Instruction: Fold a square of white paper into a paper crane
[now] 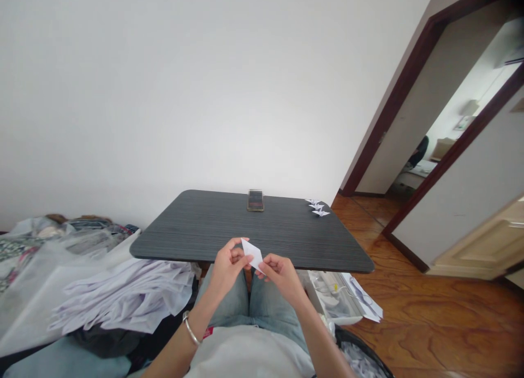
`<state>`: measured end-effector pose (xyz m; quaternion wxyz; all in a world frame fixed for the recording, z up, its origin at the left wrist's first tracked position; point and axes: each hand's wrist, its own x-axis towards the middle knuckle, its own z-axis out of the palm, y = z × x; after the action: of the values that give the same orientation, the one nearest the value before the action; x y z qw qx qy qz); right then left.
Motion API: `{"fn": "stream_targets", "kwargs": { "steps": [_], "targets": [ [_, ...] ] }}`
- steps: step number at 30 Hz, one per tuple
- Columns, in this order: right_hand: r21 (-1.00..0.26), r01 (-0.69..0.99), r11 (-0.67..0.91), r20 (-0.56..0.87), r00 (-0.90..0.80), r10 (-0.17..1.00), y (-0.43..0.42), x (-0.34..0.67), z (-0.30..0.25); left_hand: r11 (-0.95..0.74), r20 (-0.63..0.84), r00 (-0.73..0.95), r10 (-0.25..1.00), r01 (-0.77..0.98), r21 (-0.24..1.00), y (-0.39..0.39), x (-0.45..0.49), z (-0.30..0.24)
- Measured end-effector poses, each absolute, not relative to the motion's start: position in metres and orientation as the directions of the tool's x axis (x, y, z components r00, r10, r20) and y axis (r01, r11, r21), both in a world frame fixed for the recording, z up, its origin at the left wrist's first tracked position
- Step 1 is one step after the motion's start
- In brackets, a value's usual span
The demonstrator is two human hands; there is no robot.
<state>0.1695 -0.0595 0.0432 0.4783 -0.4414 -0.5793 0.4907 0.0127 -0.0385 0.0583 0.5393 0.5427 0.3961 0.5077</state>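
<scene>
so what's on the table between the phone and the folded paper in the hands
Nothing: in the head view the dark table is bare between the phone and the folded paper. The small paper figures sit off to the right.

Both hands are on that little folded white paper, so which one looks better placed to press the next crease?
Probably the right hand. It pinches the folded paper at its lower corner, fingertips right on the edge, while the left hand grips the upper part and seems to steady it above the dark table.

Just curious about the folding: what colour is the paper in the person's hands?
White. The folded paper shows plainly in the head view, pinched between the left hand and right hand.
</scene>
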Motion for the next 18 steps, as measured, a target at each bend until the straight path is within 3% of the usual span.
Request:
{"fn": "stream_targets", "kwargs": {
  "steps": [5, 11, 18],
  "targets": [
    [-0.970, 0.065, 0.234, 0.224, -0.132, 0.966, -0.057, 0.167, 0.038, -0.146, 0.148, 0.235, 0.961, -0.025, 0.989, -0.043, 0.016, 0.058],
    [-0.952, 0.044, 0.304, 0.302, -0.046, 0.952, -0.062, 0.162, 0.043, -0.135, 0.153, 0.237, 0.959, -0.088, 0.987, -0.043, 0.020, 0.058],
    [-0.965, -0.052, 0.256, 0.258, -0.032, 0.966, -0.063, 0.158, 0.045, -0.142, 0.152, 0.258, 0.954, -0.059, 0.988, -0.043, 0.019, 0.057]
  ]
}}
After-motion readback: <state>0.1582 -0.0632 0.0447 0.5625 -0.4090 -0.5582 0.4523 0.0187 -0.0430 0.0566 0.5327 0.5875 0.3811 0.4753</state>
